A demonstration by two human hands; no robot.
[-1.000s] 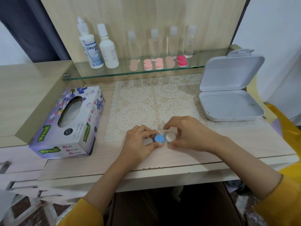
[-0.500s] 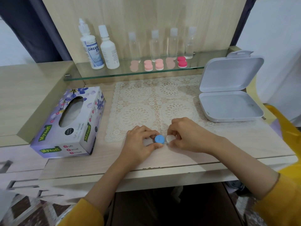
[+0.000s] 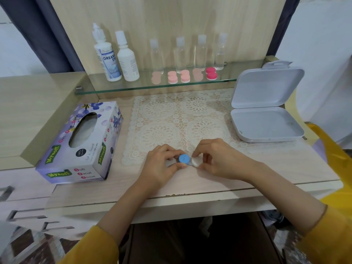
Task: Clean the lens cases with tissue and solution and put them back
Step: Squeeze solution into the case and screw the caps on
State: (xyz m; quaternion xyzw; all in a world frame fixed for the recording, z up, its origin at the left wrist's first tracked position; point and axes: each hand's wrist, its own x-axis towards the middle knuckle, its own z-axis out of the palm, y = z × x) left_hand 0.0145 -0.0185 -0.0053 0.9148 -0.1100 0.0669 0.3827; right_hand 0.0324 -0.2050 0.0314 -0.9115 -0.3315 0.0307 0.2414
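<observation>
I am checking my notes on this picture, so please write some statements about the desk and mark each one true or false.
1. The left hand grips the blue-capped end of the lens case. True.
2. The right hand rests on the Mysoft tissue box. False: it pinches the case's white cap.
3. The white hinged box stands open. True.
4. The Dream Eye solution bottle lies on the lace mat. False: it stands upright on the glass shelf.
</observation>
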